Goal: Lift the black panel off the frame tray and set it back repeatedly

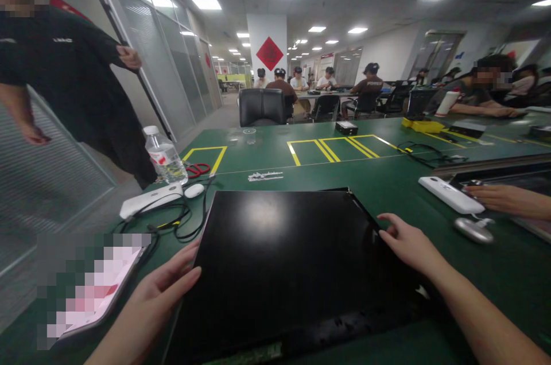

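On the green bench (318, 178), left hand (159, 287) grips the black screen (279, 261), right hand (408, 244) touches, hold unclear: positioning, seemingly, needing even support next.

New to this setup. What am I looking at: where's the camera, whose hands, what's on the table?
There's no robot here, just a person using bare hands. The single picture comes from a camera worn on that person's head, looking forward and down. The left hand is at the left edge of a glossy black panel, and the right hand is at its right edge. Whether they carry its weight, I can't tell. Around it on the green table are a plastic bottle, red-handled scissors, a clear cup and black cables. The hand at the far right, near a white device, belongs to someone else.
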Demonstrator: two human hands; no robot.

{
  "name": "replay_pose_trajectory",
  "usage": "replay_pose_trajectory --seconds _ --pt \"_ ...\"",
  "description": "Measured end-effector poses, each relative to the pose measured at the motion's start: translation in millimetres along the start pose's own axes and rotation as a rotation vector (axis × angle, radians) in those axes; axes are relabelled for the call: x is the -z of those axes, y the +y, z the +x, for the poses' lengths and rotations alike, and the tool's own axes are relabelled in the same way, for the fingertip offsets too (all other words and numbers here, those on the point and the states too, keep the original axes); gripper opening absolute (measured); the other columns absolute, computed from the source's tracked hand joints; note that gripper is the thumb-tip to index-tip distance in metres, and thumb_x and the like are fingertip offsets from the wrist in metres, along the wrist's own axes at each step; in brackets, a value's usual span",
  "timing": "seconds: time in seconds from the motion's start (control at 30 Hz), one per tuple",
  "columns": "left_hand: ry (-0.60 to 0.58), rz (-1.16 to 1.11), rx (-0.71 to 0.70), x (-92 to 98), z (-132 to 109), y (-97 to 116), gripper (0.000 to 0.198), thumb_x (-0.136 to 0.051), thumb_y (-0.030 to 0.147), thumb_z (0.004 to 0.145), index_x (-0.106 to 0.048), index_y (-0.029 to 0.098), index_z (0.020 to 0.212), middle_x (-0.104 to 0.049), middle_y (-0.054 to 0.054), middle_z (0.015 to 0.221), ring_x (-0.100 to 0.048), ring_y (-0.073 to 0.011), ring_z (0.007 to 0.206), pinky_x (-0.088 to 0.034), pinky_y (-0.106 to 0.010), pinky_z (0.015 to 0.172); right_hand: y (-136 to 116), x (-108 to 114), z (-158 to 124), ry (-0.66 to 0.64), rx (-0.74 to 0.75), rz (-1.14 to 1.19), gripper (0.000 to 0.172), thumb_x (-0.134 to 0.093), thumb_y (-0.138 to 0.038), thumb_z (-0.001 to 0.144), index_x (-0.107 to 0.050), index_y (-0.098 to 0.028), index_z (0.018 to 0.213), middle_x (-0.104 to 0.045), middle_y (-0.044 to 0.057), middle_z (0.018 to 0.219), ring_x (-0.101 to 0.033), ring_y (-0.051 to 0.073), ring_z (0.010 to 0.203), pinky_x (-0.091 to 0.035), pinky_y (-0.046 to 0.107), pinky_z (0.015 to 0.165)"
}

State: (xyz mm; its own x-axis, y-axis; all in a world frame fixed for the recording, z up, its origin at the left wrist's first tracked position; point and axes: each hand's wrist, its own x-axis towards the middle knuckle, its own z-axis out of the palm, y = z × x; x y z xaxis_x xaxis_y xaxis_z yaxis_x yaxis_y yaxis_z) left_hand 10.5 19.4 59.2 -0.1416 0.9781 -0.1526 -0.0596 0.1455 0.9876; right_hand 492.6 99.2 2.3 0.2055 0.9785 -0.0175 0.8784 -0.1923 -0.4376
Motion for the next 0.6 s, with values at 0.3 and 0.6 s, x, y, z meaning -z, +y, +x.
replay_pose_trajectory --seconds 0.3,0.6 --pt "0.107 -0.193 0.048 -10.1 -5.2 1.3 0.044 -0.09 0.035 0.059 -0.08 0.033 0.101 -0.07 0.002 0.131 -0.041 -0.0309 0.139 -0.033 -0.036 0.111 -5.5 2.8 4.2 0.135 -0.003 0.305 0.044 -0.052 -0.055 0.079 -0.074 -0.023 0.099 -0.073 0.009 0.098 -0.067 0.027 0.095 -0.049 0.038 0.087" --pt "0.205 -0.272 0.204 -8.1 -3.5 12.9 0.072 -0.095 0.041 0.043 -0.075 0.032 0.111 -0.079 0.0 0.111 -0.06 -0.0376 0.121 -0.052 -0.044 0.096 -27.4 33.1 -21.9 -0.049 -0.088 1.174 0.042 -0.066 -0.046 0.068 -0.07 -0.026 0.105 -0.075 0.006 0.105 -0.069 0.029 0.101 -0.053 0.043 0.089"
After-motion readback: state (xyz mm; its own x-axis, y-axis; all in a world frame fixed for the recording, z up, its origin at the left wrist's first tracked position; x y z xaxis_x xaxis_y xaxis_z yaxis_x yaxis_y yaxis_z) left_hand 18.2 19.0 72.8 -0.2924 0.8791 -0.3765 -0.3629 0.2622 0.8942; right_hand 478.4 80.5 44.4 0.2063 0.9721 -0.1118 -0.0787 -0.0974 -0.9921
